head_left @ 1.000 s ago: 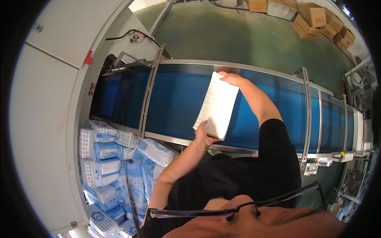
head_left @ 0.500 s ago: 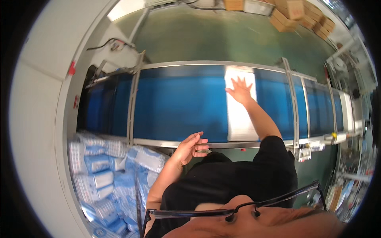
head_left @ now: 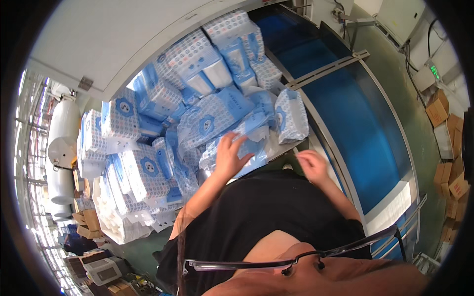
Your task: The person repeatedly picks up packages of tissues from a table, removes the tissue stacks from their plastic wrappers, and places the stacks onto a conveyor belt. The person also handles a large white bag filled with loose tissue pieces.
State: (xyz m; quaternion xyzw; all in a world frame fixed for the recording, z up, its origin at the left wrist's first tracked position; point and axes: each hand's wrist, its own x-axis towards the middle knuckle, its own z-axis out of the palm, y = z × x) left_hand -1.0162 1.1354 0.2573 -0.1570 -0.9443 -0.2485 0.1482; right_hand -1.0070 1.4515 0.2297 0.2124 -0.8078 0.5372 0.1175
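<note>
Under the left hand (head_left: 229, 155), spread flat, a blue pack (head_left: 247, 148) is touched; just right, the right hand (head_left: 312, 165) is held loosely open beside the belt (head_left: 365, 128)

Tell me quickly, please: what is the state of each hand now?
Left hand: open, fingers spread on a blue-and-white soft pack, not closed around it.
Right hand: loosely curled, holding nothing visible, near the conveyor edge.

Green floor (head_left: 395, 93), blue conveyor belt (head_left: 365, 128), white wall (head_left: 123, 34), white tanks (head_left: 61, 133), stacked cardboard boxes (head_left: 447, 143) at right
</note>
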